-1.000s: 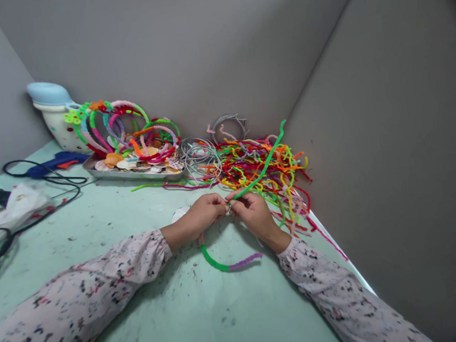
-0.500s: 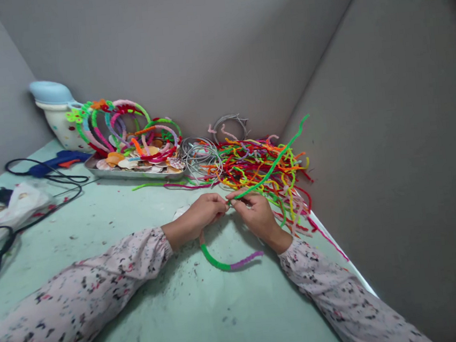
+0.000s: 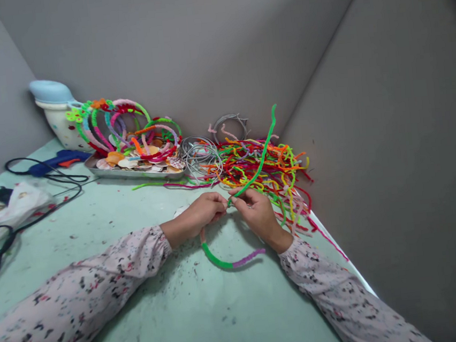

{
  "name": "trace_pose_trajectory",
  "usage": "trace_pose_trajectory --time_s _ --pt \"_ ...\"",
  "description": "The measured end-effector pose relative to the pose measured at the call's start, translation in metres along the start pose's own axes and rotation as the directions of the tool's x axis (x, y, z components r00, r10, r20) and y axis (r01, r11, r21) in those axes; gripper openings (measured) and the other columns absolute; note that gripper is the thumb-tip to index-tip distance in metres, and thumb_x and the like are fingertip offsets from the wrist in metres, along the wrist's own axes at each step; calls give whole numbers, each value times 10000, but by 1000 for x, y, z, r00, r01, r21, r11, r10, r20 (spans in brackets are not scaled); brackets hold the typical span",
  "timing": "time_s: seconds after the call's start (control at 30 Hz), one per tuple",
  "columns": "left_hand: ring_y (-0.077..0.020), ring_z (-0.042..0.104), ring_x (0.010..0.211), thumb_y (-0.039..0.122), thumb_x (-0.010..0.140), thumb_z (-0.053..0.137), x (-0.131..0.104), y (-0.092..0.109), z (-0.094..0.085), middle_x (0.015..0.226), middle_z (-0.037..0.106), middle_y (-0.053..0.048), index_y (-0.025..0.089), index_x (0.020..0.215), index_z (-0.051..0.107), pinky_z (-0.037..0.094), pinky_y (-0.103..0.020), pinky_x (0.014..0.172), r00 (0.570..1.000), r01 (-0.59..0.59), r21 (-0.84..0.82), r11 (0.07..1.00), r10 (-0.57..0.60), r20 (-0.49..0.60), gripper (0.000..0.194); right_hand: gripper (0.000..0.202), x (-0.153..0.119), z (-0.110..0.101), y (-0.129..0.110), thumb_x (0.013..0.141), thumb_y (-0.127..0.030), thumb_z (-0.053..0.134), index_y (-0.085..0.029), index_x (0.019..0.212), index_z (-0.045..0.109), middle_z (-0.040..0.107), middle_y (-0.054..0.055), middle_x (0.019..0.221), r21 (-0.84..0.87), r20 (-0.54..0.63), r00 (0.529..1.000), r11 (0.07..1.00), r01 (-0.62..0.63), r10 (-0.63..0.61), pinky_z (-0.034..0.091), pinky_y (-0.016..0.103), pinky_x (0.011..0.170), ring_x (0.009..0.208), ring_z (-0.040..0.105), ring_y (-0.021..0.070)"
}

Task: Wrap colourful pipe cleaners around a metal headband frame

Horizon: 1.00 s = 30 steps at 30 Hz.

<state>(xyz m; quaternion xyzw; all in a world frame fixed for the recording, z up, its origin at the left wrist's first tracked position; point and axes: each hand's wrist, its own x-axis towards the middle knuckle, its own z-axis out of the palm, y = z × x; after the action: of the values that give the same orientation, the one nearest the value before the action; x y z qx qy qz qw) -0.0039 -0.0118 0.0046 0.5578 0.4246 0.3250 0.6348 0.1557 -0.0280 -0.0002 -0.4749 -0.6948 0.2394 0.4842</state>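
Note:
My left hand (image 3: 202, 215) is closed around a curved band (image 3: 217, 262) wrapped in pink, green and purple fuzz. The band's green and purple end hangs below the palm, and the part inside the fist is hidden. A long green pipe cleaner (image 3: 264, 154) is pinched between the thumb and fingers of my right hand (image 3: 256, 214). Its lower end meets the band where the fingertips of both hands come together; its free end rises over the pile behind. A pale round piece (image 3: 179, 211) lies partly covered behind my left hand.
Behind my hands lies a tangled pile of coloured pipe cleaners (image 3: 251, 163) beside coils of grey wire (image 3: 200, 160). A metal tray (image 3: 139, 174) holds felt discs and wrapped headbands (image 3: 125, 105). At left are a blue glue gun (image 3: 60, 161), a black cord (image 3: 78, 180) and a lidded tumbler (image 3: 62, 125).
The free end of the green pipe cleaner has swung to the left and stands more upright. Both hands stay nearly in place; the band's purple end has shifted slightly right.

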Motion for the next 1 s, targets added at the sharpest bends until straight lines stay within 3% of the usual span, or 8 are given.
trace_pose_trajectory --time_s 0.3,0.47,0.63,0.83,1.0 --pt "-72 341 406 137 667 482 -2 5 3 468 433 29 150 621 516 215 -225 409 1000 2 28 1000 -2 -15 59 141 1 -1 1 828 -269 567 -178 893 653 671 34 777 -22 13 999 999 33 -32 470 271 663 713 615 167" --pt "-80 350 409 172 694 487 -1 1 2 450 424 29 153 598 509 232 -229 414 1000 -13 110 994 16 -21 100 112 2 -2 -2 829 -247 566 -176 807 650 668 33 786 -112 26 994 988 105 -103 461 277 692 719 602 161" --pt "-81 366 420 195 709 490 0 -1 0 478 438 28 154 609 511 252 -223 418 999 -26 198 980 35 -39 110 112 1 -3 -1 823 -221 574 -178 851 674 691 42 833 -100 44 990 985 138 -134 474 283 724 778 628 171" --pt "-90 370 412 242 734 479 -1 1 -2 496 432 34 166 635 502 241 -226 406 998 13 283 959 6 -65 126 123 1 -3 0 818 -234 587 -186 866 691 705 43 850 -107 51 991 986 128 -123 483 283 723 789 642 176" --pt "-91 379 444 193 712 468 0 -1 1 514 445 34 169 635 485 262 -223 436 997 -67 305 950 78 -25 82 115 4 -3 -1 826 -241 577 -177 832 672 685 20 771 -105 18 996 990 92 -91 468 255 648 698 619 151"
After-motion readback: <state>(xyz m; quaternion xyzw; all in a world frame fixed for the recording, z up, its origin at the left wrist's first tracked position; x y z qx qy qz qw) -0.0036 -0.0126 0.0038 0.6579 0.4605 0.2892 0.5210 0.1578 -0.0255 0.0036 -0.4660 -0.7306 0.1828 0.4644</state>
